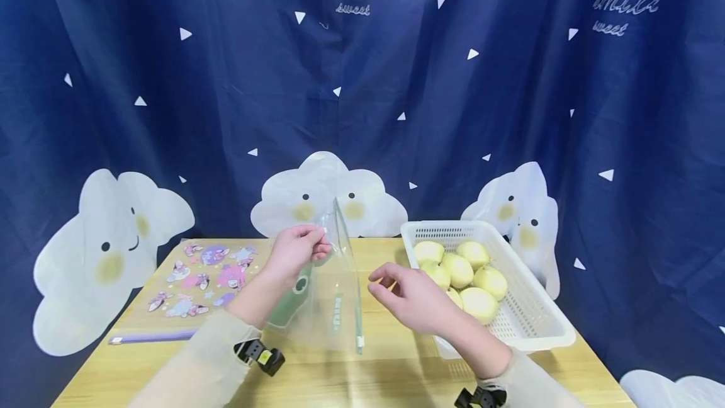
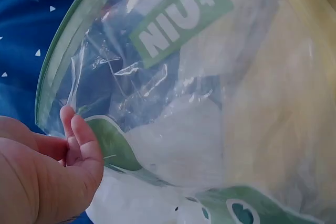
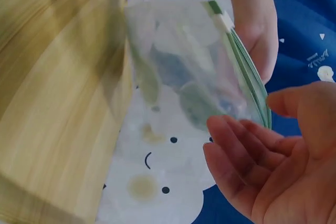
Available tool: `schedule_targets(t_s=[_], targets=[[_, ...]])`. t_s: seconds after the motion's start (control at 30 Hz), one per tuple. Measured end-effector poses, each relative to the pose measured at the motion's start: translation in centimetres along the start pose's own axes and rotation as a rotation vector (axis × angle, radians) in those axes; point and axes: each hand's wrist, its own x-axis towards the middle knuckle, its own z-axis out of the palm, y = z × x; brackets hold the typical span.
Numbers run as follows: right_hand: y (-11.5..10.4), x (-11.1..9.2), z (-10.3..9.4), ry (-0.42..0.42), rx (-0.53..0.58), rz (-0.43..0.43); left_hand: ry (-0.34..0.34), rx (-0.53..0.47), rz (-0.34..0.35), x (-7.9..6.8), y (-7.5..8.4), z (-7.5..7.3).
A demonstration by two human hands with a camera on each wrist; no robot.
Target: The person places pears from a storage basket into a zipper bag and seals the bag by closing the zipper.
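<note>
A clear zip bag (image 1: 323, 317) with a green zip strip and green print stands upright above the table. My left hand (image 1: 298, 247) pinches its plastic near the top edge, thumb against fingers. In the left wrist view, "NIU+" lettering (image 2: 181, 20) shows on the bag wall. A white slider (image 1: 360, 342) sits at the near end of the green strip. To the right of the bag is my right hand (image 1: 416, 298), holding nothing, its fingers loosely bent towards the strip. In the right wrist view its fingertips (image 3: 220, 124) overlap the bag's edge.
Right of the hands stands a white plastic basket (image 1: 535, 307) with several pale yellow pears (image 1: 478, 305). A second clear bag (image 1: 204, 282), printed with pink and purple figures and edged by a purple strip, lies flat at left. A blue cloud-patterned curtain (image 1: 362, 131) hangs behind the wooden table.
</note>
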Motion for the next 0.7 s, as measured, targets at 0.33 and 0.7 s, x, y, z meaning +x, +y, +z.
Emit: schedule_targets(t_s=[0.33,0.7], targets=[[-0.2,2.2,0.7,0.027,0.092,0.128,0.018,-0.075,-0.015,0.7,0.2,2.8],[0.8,3.5,-1.7,0.154,0.093,0.307,-0.155,0.225,0.028,3.1,0.0,-2.0]])
